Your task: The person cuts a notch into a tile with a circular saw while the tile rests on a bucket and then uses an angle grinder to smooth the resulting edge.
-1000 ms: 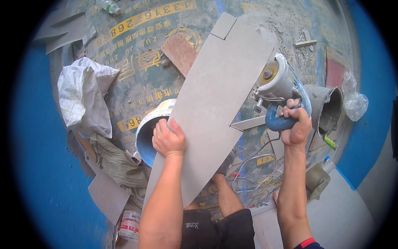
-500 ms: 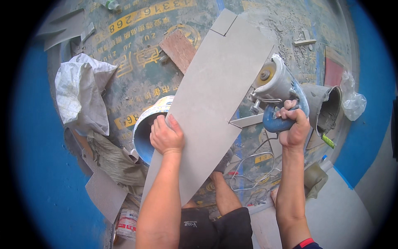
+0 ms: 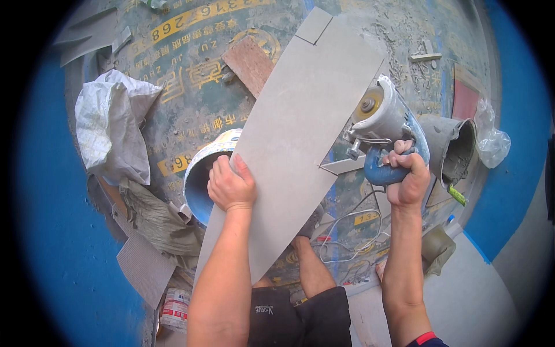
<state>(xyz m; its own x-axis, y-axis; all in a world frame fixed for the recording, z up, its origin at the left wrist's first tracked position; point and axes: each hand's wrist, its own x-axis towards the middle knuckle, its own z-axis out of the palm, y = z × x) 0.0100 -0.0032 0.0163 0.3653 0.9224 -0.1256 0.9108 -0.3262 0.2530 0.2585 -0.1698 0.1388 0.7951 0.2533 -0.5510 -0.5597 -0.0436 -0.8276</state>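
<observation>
A long grey tile [image 3: 300, 121] lies slantwise in front of me, its lower end running under my left forearm. Dark lines mark off a small piece at its far end, and a short dark line sits on its right edge. My left hand [image 3: 232, 182] grips the tile's left edge beside a round bucket [image 3: 199, 173]. In my right hand [image 3: 409, 170] is the blue handle of a handheld tile cutter [image 3: 396, 110], fingers wrapped round it. The cutter's round metal guard and yellowish hub rest against the tile's right edge; how deep the blade sits is hidden.
A grey mortar-caked bucket [image 3: 457, 150] lies on its side right of the cutter. A white cord [image 3: 347, 220] loops near my foot. Further off are a white woven sack [image 3: 110, 127], a reddish board [image 3: 248, 65], a clear plastic bag [image 3: 491, 139] and scattered debris.
The view has shifted very slightly. Both hands keep their grips, and the cutter stays at nearly the same spot along the tile's right edge.
</observation>
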